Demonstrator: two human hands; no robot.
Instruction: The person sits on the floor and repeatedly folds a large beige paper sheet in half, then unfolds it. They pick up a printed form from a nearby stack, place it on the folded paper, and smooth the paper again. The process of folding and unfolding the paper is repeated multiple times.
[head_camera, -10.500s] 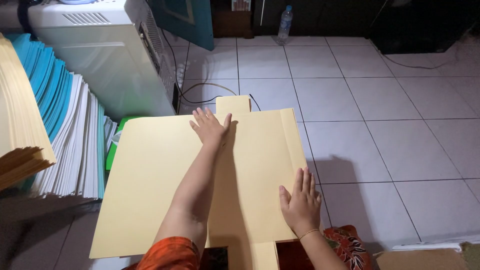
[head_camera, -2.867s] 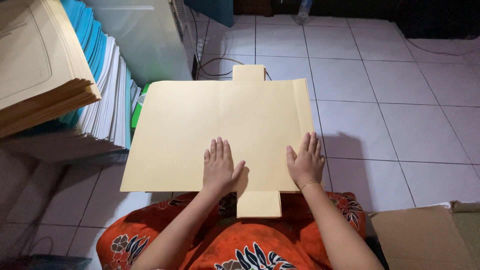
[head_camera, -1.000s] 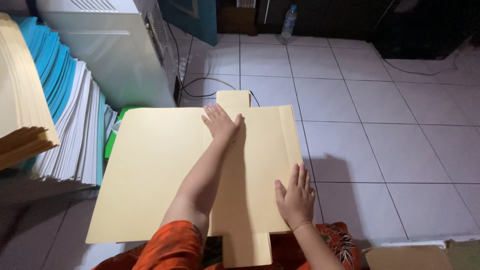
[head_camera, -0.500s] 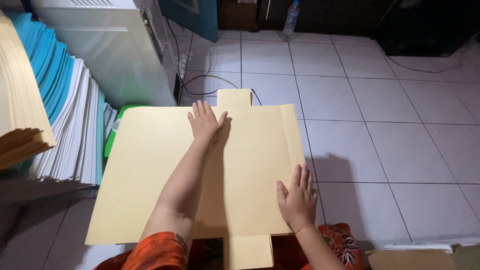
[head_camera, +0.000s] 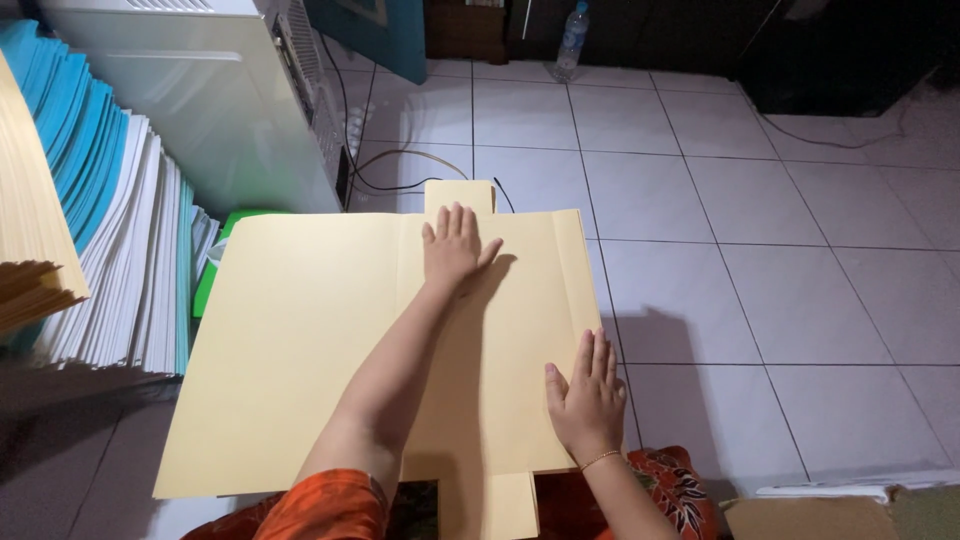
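Observation:
A large pale yellow card folder sheet (head_camera: 300, 340) with a tab at the far edge and another at the near edge lies flat in front of me. My left hand (head_camera: 455, 245) presses flat on its far part, just below the far tab, arm stretched out along a fold line. My right hand (head_camera: 588, 395) lies flat with spread fingers on the sheet's near right corner. Neither hand grips anything.
At left stand tall stacks of white and blue sheets (head_camera: 110, 250) and yellow folders (head_camera: 25, 230). A white cabinet (head_camera: 215, 100) and cables are beyond. A green object (head_camera: 212, 280) peeks from under the sheet. A cardboard box (head_camera: 840, 515) sits at lower right, a plastic bottle (head_camera: 572, 40) far off.
My left hand has slid a little nearer along the fold line over the last second. My right hand has stayed on the near right corner.

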